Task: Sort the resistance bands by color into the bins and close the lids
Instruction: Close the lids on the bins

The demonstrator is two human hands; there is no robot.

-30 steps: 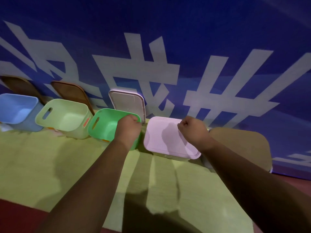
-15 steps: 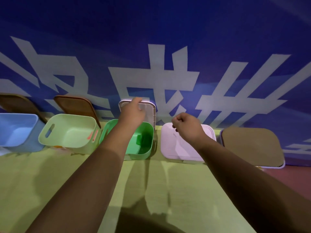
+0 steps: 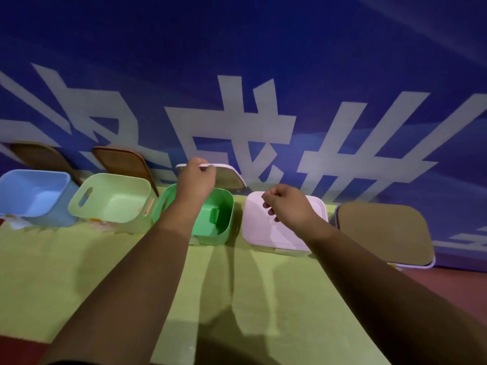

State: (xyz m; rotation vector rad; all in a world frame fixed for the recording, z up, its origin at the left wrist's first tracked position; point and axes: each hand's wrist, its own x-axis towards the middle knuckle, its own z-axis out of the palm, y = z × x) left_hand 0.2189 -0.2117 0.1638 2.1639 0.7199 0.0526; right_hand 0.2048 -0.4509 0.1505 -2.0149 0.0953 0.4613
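Note:
Five bins stand in a row against the blue wall. My left hand (image 3: 195, 179) grips the top edge of a pale lid (image 3: 229, 176) and holds it tilted above the open green bin (image 3: 222, 206), which has a green band (image 3: 214, 216) inside. My right hand (image 3: 288, 205) hovers with curled fingers over the closed pink bin lid (image 3: 266, 233) and holds nothing. The light green bin (image 3: 110, 198) and the blue bin (image 3: 31, 193) stand open. At the far right a bin is closed with a tan lid (image 3: 382, 233).
Two brown lids (image 3: 123, 162) (image 3: 39, 156) lean on the blue wall banner (image 3: 263, 75) behind the light green and blue bins. A yellow-green mat (image 3: 66, 272) covers the table in front of the bins. Dark red tabletop (image 3: 448, 280) shows at the right.
My left hand went from the green bin's rim up to the pale lid, gripped it and tipped it forward off the wall. My right hand lifted slightly off the pink lid.

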